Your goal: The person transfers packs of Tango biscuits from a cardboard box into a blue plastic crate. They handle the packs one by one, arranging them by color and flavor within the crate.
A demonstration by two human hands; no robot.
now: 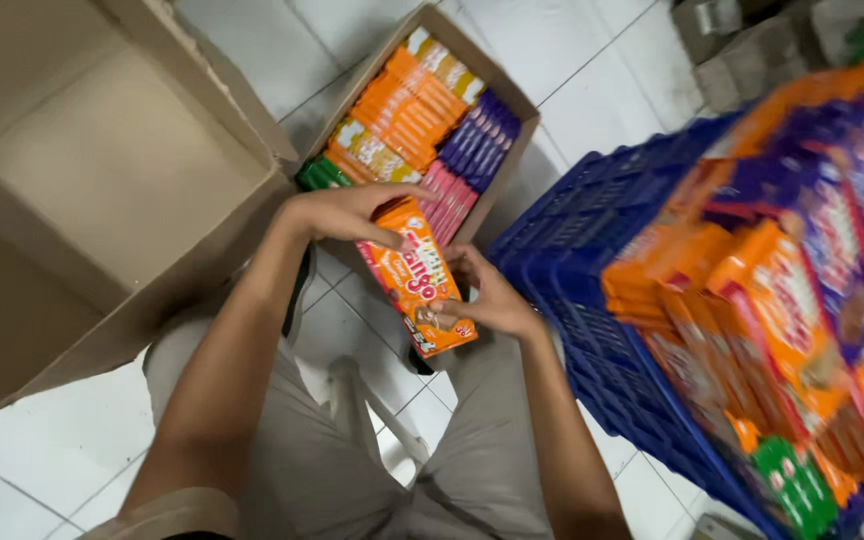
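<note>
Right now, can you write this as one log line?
left hand: on pack top | right hand: under pack | pack: orange, held | box: packs inside | crate: blue

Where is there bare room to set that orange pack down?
The big open carton on the left shows a bare bottom. Bare floor tile lies between the small box and the blue crate. That box is full of packs; the crate top is heaped. Both hands hold the orange pack.

orange snack packet (420, 280) held centre, boxed colourful packets (422, 120) behind, more stacked right (792, 290)
</note>
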